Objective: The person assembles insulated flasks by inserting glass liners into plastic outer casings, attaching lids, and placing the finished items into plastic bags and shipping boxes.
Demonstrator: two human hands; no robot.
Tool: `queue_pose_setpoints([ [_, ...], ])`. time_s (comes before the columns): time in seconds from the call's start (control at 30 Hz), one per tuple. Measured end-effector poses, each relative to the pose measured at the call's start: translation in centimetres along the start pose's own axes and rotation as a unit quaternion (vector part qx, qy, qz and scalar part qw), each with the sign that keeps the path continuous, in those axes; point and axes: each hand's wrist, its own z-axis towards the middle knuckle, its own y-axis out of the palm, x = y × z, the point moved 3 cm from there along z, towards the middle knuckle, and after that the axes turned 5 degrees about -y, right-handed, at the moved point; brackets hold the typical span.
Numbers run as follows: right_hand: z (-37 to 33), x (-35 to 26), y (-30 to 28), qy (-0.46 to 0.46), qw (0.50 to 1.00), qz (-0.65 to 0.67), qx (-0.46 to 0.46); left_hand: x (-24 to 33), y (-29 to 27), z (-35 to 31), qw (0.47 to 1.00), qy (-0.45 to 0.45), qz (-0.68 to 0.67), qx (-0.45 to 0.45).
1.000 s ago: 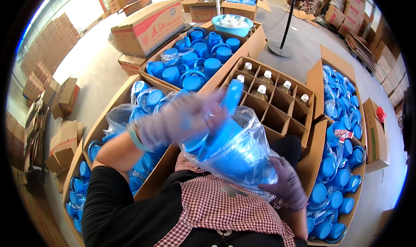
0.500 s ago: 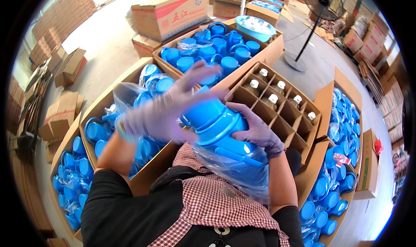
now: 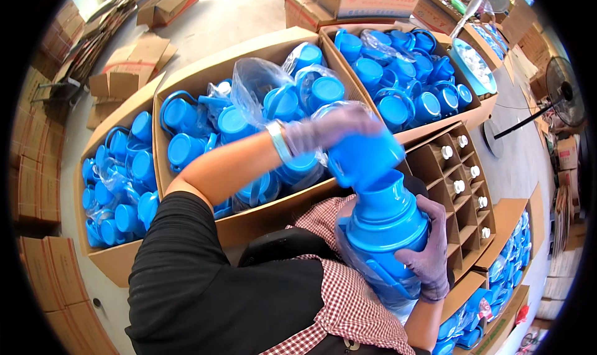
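A blue thermos flask shell [image 3: 382, 221] stands tilted in front of my apron, its lower part in a clear plastic bag [image 3: 348, 243]. My right hand [image 3: 429, 249], in a purple-grey glove, wraps round its right side. Just above the flask's neck is a blue cup lid [image 3: 367, 156], tilted and blurred by motion. My left hand [image 3: 336, 128], gloved alike, grips this lid from above. Whether the lid's lower edge touches the neck I cannot tell.
Cartons of blue flasks stand ahead [image 3: 410, 131] and to the left [image 3: 158, 168]. At the right is a divided carton [image 3: 435, 174] with white-topped bottle-like pieces in several cells. Beyond sit a light-blue basin [image 3: 463, 59] and a standing fan [image 3: 563, 90].
My left hand has come to hold the cup lid above the flask's neck. The flask stands more upright, and the view has swung left.
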Motion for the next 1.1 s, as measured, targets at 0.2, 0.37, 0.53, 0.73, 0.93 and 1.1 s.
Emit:
queue_pose_setpoints([
  [0.2,0.0,-1.4,0.9,-0.021,0.999,-0.041,0.0,5.7,-24.8,-8.7,0.543,0.048,0.634,0.549],
  [0.37,1.3,-1.0,0.9,-0.037,0.997,-0.054,-0.032,-6.0,-37.7,-9.4,0.554,-0.265,0.66,0.432],
  [0.53,0.3,-0.8,-0.1,-0.017,0.998,-0.058,-0.004,-7.2,-37.0,-7.3,0.534,-0.355,0.596,0.483],
  [0.73,0.1,-0.3,-2.6,0.039,0.996,0.061,0.059,-2.5,-0.6,-6.0,0.944,0.143,0.259,0.144],
  [0.93,-3.9,1.5,-5.7,-0.023,0.959,0.178,0.218,-3.2,18.0,-1.0,0.976,0.151,-0.149,0.05],
  [1.1,-12.3,-0.5,-8.5,-0.141,0.932,-0.023,0.333,2.8,24.1,8.5,0.932,0.153,-0.072,-0.321],
])
